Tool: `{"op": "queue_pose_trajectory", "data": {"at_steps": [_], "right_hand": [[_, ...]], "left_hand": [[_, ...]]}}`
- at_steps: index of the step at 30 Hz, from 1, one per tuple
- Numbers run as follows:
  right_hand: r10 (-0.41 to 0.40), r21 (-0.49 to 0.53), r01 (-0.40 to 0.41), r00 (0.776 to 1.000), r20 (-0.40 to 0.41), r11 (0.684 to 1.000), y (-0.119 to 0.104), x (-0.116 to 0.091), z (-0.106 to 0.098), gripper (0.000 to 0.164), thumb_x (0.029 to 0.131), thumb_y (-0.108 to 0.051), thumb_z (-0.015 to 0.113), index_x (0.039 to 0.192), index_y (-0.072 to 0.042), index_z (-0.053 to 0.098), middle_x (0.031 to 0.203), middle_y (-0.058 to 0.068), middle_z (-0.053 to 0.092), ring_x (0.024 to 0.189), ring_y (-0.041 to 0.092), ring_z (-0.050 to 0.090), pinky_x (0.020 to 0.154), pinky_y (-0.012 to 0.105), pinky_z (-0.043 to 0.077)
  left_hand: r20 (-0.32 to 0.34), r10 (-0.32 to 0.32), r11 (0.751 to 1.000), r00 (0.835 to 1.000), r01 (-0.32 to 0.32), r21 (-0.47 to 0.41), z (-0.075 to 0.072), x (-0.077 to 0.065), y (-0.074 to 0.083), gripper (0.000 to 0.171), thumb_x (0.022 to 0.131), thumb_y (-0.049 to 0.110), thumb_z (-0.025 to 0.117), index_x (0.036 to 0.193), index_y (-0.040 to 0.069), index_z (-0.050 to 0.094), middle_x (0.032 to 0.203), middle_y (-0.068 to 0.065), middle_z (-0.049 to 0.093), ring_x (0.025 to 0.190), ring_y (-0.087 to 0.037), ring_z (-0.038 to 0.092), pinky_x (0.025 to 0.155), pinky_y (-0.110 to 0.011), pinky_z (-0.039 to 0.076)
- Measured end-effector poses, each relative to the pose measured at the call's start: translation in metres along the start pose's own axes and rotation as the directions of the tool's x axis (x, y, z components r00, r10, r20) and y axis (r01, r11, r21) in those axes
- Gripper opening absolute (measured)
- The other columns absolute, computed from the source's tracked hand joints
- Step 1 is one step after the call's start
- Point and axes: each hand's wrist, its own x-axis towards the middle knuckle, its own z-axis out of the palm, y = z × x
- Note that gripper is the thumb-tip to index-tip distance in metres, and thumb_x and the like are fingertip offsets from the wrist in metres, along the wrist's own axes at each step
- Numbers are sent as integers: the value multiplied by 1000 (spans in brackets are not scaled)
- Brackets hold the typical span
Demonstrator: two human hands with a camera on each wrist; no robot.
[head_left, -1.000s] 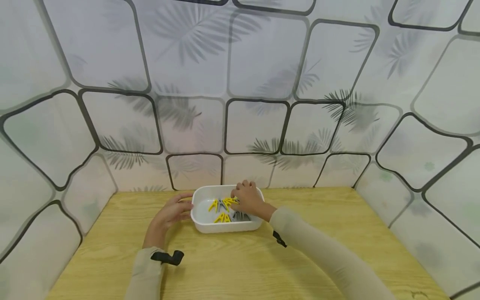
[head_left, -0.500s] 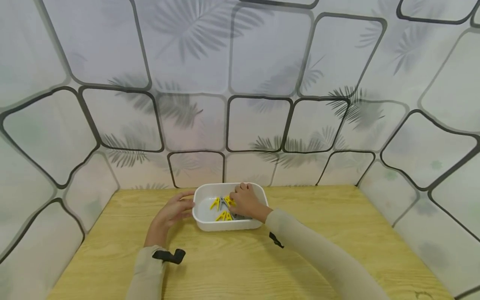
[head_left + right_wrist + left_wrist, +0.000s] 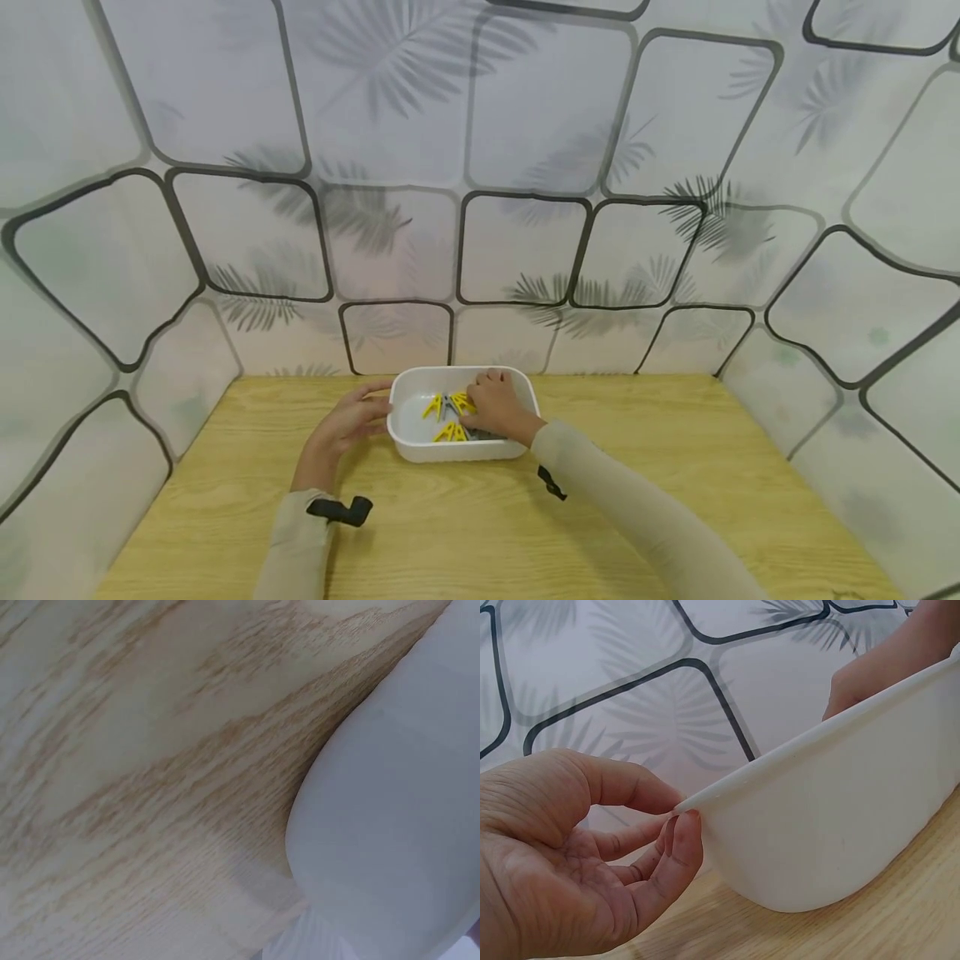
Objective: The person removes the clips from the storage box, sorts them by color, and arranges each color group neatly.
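A white plastic basin (image 3: 457, 452) sits on the wooden table, holding several yellow clothespins (image 3: 450, 432) and a grey clothespin (image 3: 448, 407). My left hand (image 3: 348, 425) grips the basin's left end; in the left wrist view, its curled fingertips (image 3: 686, 825) meet right at the rim (image 3: 735, 780). My right hand (image 3: 497, 407) reaches down inside the right half, fingers bent among the clothespins. More grey pieces (image 3: 482, 434) lie partly covered under that hand. I cannot tell whether it pinches one. The right wrist view shows mainly the basin's outer wall (image 3: 390, 802).
The wood-grain table (image 3: 450, 525) extends around the basin. Behind it and along both sides stands a patterned cloth-like wall (image 3: 517, 250), close to the basin's far side. Black straps (image 3: 341, 510) are worn on the sleeves.
The right hand has settled lower into the basin, now covering more of the grey clothespins. My left hand keeps its place at the left end. The head view has shifted slightly.
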Motion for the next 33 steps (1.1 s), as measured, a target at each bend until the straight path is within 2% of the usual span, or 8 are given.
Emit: {"op": "queue_pose_trajectory", "data": {"at_steps": [3,8,14,20,23,27,31,33], "right_hand": [[12,25,-12,1000,8,1000,1,1,0,38,87,-43,77,73,-18,53,82,-1,47,82,19,36,83,44,33],[24,70,-26,999,34,997,1,0,1,28,88,-38,76,82,-13,63,87,2,53,86,22,41,87,46,35],[24,115,-22,1000,-15,993,2,-1,0,28,89,-34,77,98,-8,70,98,7,62,95,26,49,93,50,38],[23,154,-14,998,-58,988,4,-2,-10,27,91,-32,77,104,-9,71,104,7,64,99,27,51,94,52,39],[34,162,-18,995,-96,987,7,-4,-16,31,90,-34,79,107,-9,70,105,7,64,98,27,50,92,51,38],[43,207,-3,981,-189,978,14,-10,-23,33,89,-32,81,108,-9,69,101,7,63,92,25,48,88,48,37],[51,225,16,956,-288,974,23,-19,-29,30,88,-29,81,106,-8,68,94,7,59,86,23,43,83,46,33],[54,232,28,939,-338,972,28,-24,-31,30,87,-27,82,105,-8,68,93,8,58,85,24,42,81,45,31]], "left_hand": [[3,7,1000,1000,-7,1,0,0,0,58,102,3,52,156,-2,31,145,-31,50,104,-15,66,84,-29,57],[12,-2,1000,1000,2,-15,0,-1,1,59,102,2,52,156,-4,29,145,-28,50,103,-13,66,84,-29,58],[10,1,1000,1000,-1,-13,1,-1,3,59,102,3,52,156,-3,29,144,-26,51,103,-14,66,82,-28,57],[8,3,1000,1000,-3,8,-1,0,3,59,102,4,53,156,-2,30,142,-26,54,104,-15,66,83,-29,57],[5,6,1000,1000,-6,13,-2,2,4,59,102,4,53,156,-1,31,144,-29,52,106,-16,66,83,-29,57],[5,8,1000,1000,-8,4,-1,2,3,60,102,4,54,156,-2,30,144,-28,53,104,-14,66,83,-28,57],[12,5,1000,1000,-5,-14,-1,0,1,61,101,4,55,156,-3,30,138,-18,59,102,-11,66,83,-28,58],[16,7,1000,1000,-7,-13,-2,0,0,61,102,5,55,157,-3,29,138,-18,59,103,-11,66,84,-28,58]]}}
